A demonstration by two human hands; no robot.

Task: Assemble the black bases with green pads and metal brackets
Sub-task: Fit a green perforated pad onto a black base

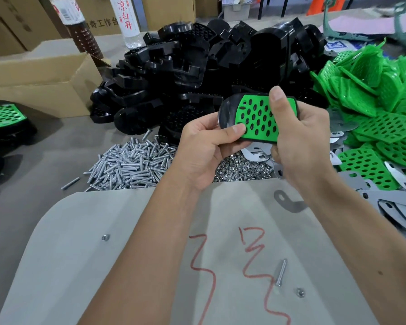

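Both hands hold one black base [226, 111] with a perforated green pad [256, 118] seated on its top, raised above the table. My left hand [203, 148] grips its lower left edge, thumb pressed on the pad. My right hand [298, 137] grips the right end, thumb lying across the pad. A heap of black bases [197, 73] fills the middle back. Loose green pads [380, 109] pile up at the right. Metal brackets [258, 154] lie under and right of my hands, and one bracket [288, 202] rests on the grey board.
Screws [131, 163] and nuts [242, 170] lie heaped in front of the bases. A grey board [127, 266] with red marks holds a loose screw [281, 273] and two nuts. Finished pieces [2, 118] sit at the left, beside a cardboard box [40, 85]. Bottles stand behind.
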